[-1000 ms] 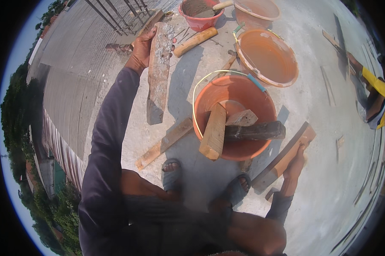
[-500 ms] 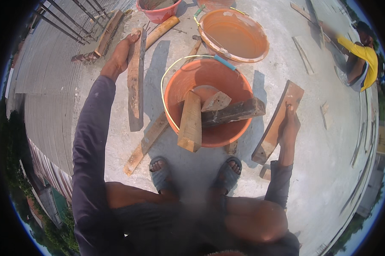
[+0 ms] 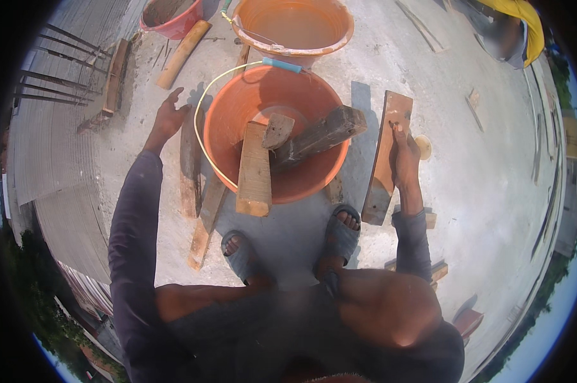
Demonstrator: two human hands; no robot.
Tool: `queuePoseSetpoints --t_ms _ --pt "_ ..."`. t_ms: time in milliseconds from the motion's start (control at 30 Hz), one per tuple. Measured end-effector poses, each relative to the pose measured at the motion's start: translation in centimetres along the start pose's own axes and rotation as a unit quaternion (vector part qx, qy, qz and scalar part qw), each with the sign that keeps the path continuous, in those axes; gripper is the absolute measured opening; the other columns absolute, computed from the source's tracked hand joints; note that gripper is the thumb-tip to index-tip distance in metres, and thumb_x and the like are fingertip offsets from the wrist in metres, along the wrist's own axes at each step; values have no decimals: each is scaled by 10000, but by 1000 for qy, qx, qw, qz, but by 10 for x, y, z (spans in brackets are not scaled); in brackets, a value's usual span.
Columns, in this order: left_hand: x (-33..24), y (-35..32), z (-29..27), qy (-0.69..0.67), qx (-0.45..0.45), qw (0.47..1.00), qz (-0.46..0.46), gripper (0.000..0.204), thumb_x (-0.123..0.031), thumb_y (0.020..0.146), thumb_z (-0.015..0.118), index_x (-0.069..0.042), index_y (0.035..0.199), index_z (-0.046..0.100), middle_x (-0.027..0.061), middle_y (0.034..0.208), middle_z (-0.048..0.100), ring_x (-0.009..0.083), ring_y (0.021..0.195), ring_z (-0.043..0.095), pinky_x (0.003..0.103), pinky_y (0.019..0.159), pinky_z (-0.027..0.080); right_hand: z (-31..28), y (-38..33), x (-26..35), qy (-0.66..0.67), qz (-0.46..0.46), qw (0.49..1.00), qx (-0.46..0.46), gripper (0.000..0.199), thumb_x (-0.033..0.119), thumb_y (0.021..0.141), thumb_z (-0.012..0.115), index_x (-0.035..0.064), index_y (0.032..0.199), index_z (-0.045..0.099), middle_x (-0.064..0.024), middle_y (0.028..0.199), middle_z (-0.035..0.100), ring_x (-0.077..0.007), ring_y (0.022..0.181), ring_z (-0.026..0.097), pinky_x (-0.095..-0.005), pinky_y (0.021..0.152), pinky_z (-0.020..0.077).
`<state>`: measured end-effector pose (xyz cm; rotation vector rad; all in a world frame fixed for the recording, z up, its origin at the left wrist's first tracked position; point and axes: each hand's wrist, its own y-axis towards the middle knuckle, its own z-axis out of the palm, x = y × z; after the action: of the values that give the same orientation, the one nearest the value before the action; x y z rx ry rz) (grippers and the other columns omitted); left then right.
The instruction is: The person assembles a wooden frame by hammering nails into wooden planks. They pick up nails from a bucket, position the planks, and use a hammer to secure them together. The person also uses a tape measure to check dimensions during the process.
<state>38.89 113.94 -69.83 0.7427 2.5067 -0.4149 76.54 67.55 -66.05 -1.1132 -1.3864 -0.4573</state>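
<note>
My left hand (image 3: 168, 121) is open, its fingers apart, just beside the upper end of a rough wooden piece (image 3: 189, 169) on the concrete. My right hand (image 3: 406, 159) grips a flat reddish-brown board (image 3: 387, 153) by its right edge, holding it tilted right of the orange bucket (image 3: 227, 105). Inside that bucket, a pale squared wood block (image 3: 254, 172) leans over the near rim. A small wood chunk (image 3: 277, 131) rests against it, and a dark wood piece (image 3: 323, 134) sticks out past the right rim.
Behind stands a wide orange tub (image 3: 295, 25) of murky water. A red bucket (image 3: 173, 16) and a round log (image 3: 183, 54) are at the far left, near steel rods (image 3: 61, 60). A wood strip (image 3: 206, 223) lies by my left foot. Another person (image 3: 512, 32) sits far right.
My left hand has let go of the wooden piece, which now lies left of the bucket. The right hand still holds its board. The whole view has shifted.
</note>
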Motion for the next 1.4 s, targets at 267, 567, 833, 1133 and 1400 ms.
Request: queuePoseSetpoints --t_ms 267,567,833,1133,1400 --pt "-40 3 -1 37 5 999 11 447 -250 925 698 -63 1328 646 226 1404 600 347 1302 589 428 1073 490 16 11 -41 -123 -12 992 -23 743 604 980 587 -110 1162 680 -174 932 676 -184 905 607 -344 809 481" --pt "1 16 21 -8 -21 999 30 416 -237 873 696 12 1206 708 234 1227 709 370 1173 671 429 1015 523 21 21 -66 -213 -21 977 -3 635 531 974 634 -48 1233 655 -280 1139 703 -387 1082 688 -437 922 518" --pt "4 11 28 -15 -4 1000 -5 419 -194 865 653 30 1216 703 239 1236 705 386 1184 663 433 1042 503 37 -1 -46 -191 -64 980 8 695 561 970 641 -85 1226 638 -252 1095 713 -306 1001 685 -413 888 519" --pt "12 -2 2 72 -3 997 -5 405 -258 879 681 -51 1226 708 205 1194 713 373 1179 644 444 1039 490 55 -14 -27 -170 -3 985 43 682 550 995 628 -67 1283 600 -161 1113 708 -220 974 656 -359 850 515" --pt "46 21 -27 71 -34 993 -88 399 -269 906 679 -41 1231 718 214 1114 743 342 1056 717 408 961 550 43 -10 -32 -181 -13 983 28 458 355 1048 575 -69 1216 620 -58 877 644 -130 755 561 -287 659 451"
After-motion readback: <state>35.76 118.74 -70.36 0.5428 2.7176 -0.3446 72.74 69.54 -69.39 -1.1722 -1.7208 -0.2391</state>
